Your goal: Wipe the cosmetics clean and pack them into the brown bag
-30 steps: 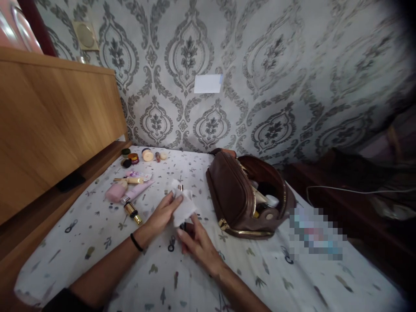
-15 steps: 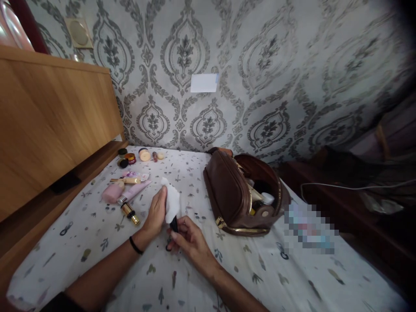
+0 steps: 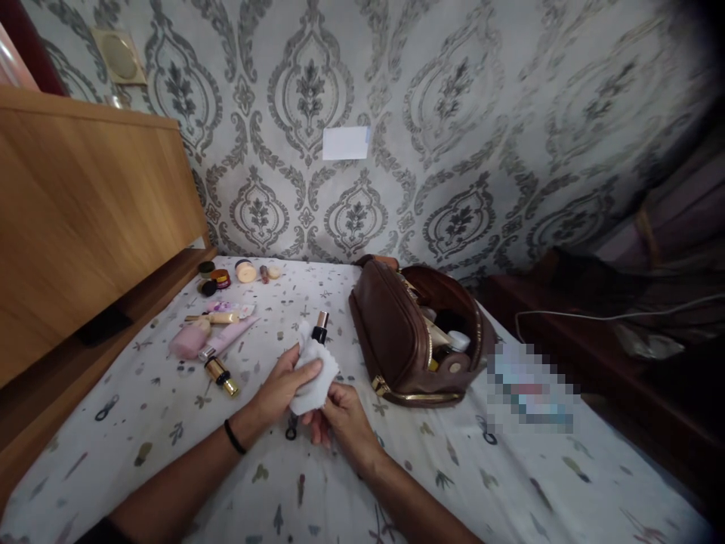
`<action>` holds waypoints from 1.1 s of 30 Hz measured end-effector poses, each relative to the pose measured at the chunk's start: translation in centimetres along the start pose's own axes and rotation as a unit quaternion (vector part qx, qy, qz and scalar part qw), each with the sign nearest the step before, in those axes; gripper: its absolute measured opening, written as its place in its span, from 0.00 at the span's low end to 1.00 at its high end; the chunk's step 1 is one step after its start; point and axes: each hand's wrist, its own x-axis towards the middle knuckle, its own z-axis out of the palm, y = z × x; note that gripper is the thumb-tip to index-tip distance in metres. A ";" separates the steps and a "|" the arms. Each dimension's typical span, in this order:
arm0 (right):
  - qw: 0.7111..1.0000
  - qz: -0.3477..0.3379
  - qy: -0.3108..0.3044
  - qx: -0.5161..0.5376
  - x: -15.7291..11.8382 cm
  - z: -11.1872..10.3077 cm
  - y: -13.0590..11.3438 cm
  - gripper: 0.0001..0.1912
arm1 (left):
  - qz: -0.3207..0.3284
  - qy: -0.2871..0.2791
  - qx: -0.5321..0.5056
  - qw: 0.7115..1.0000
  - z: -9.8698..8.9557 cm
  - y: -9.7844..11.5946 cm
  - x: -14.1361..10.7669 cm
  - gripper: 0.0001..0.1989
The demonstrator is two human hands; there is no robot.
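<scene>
My left hand (image 3: 286, 385) is closed around a white cloth (image 3: 313, 387), thumb lying across its front. Out of the top of the cloth sticks a slim black cosmetic container (image 3: 320, 330) with a shiny metallic end; its lower part is covered. Fingers curled, my right hand (image 3: 347, 423) pinches at the cloth's lower right edge. Left of my hands, a gold and black bottle (image 3: 220, 376) lies on the patterned sheet (image 3: 249, 499). Beyond it are a pink tube (image 3: 229, 338), a beige tube (image 3: 222, 318) and a rounded pink item (image 3: 189, 341).
An unzipped brown leather bag (image 3: 390, 325) with cosmetics inside stands to the right. Several small jars (image 3: 220, 279) sit at the back left near a wooden cabinet (image 3: 91, 219). A pixelated item (image 3: 532, 389) lies right of the bag. Patterned wallpaper (image 3: 306, 83) covers the back wall.
The black container now pokes out above the cloth, where before its dark part showed below. My left fingers have folded over the cloth, and my right hand has shifted to its lower right edge.
</scene>
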 end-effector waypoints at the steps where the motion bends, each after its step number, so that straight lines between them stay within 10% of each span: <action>1: 1.000 0.009 -0.006 -0.001 0.1 0.0 0.1 0.28 | 0.014 0.021 0.015 1.000 0.0 0.0 0.1 0.30; 8: 0.999 -0.023 0.042 -0.007 0.0 -0.5 -0.4 0.26 | 0.080 0.117 0.062 0.988 0.0 1.5 0.1 0.30; 15: 0.983 -0.117 0.133 0.043 0.1 -1.0 -0.8 0.21 | 0.043 -0.055 0.114 0.991 0.0 2.1 -0.4 0.29; 29: 0.947 -0.149 0.152 0.239 0.5 -1.0 -1.7 0.17 | -0.065 -0.195 0.080 0.975 -2.0 0.6 -0.1 0.29; 33: 0.946 -0.158 0.146 0.242 0.7 -1.1 -1.4 0.17 | -0.068 -0.132 0.090 0.985 -2.3 0.2 -0.2 0.28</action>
